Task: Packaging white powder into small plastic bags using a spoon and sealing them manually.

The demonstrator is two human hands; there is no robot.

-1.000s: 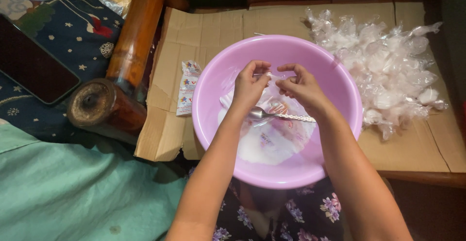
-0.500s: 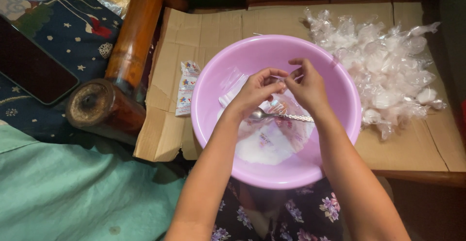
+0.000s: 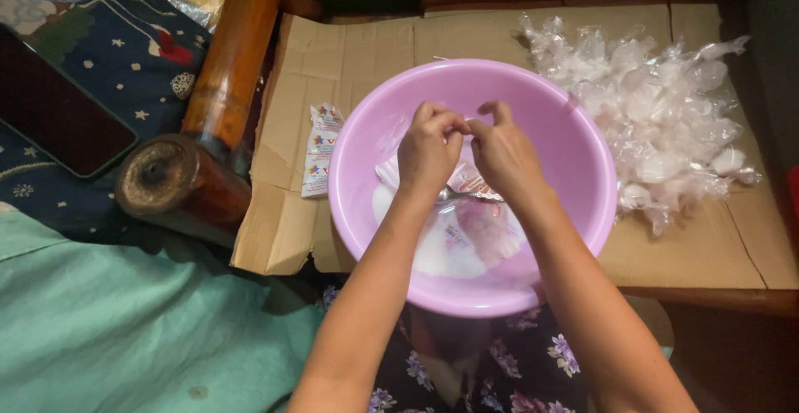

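Note:
A pink plastic basin (image 3: 574, 138) rests on flattened cardboard (image 3: 349, 47). Inside it lie white powder (image 3: 441, 251), clear plastic wrappers and a metal spoon (image 3: 466, 192). My left hand (image 3: 429, 151) and my right hand (image 3: 499, 155) are held together over the middle of the basin, fingertips pinching a small clear plastic packet (image 3: 464, 124) between them. The packet is mostly hidden by my fingers.
A heap of small clear filled plastic packets (image 3: 657, 113) lies on the cardboard to the right. A printed sachet strip (image 3: 320, 151) lies left of the basin. A wooden post (image 3: 208, 122), a dark phone (image 3: 58, 113) on patterned cloth and green fabric (image 3: 125, 330) are at left.
Both hands have come closer together over the basin's middle, and the fingertips now meet on the small packet. The spoon stays in the basin.

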